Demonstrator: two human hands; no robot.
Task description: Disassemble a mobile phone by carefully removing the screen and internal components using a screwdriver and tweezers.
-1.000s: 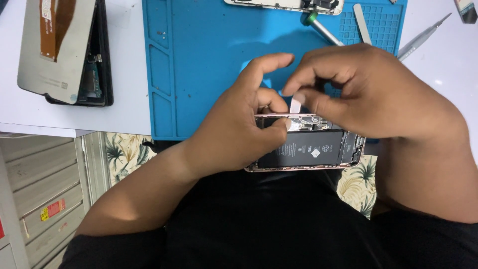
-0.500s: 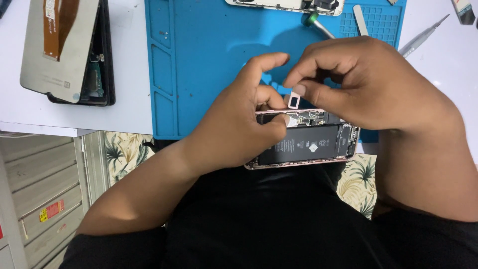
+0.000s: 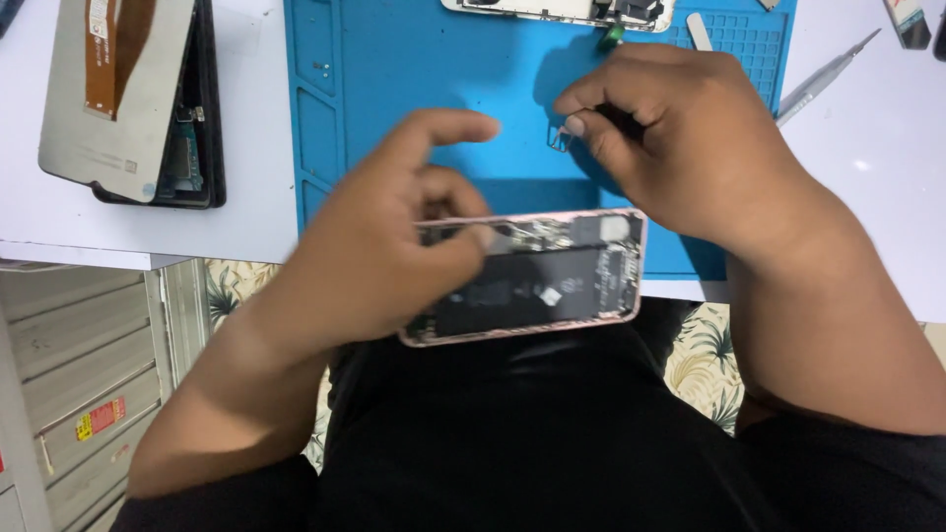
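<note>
Two bare hands are seen at work over a blue mat (image 3: 394, 89), the landmark of a white workbench (image 3: 256, 212). An opened phone (image 3: 537, 276), pink-rimmed and with its battery and boards laid bare, is held at the mat's near edge, half over it and half above the lap, apparently so that its insides stay turned up to the eye. It is gripped at one end by the left hand (image 3: 394, 256), with the thumb pressed on the top rim and the lower fingers curled beneath, while the forefinger is lifted clear and stretched out over the mat. Just above the phone, on the mat's middle, a small metal part (image 3: 562, 138) is pinched between the thumb and forefinger of the right hand (image 3: 690, 148), low over the mat, perhaps so that nothing so slight is lost. Whether a tool is also held cannot be told. At the mat's far edge, another stripped phone (image 3: 552, 10) is parked out of reach. To the mat's left, a dismantled screen (image 3: 118, 89) is laid face down; to its right, a metal tool (image 3: 823, 74) is left on the bench.
</note>
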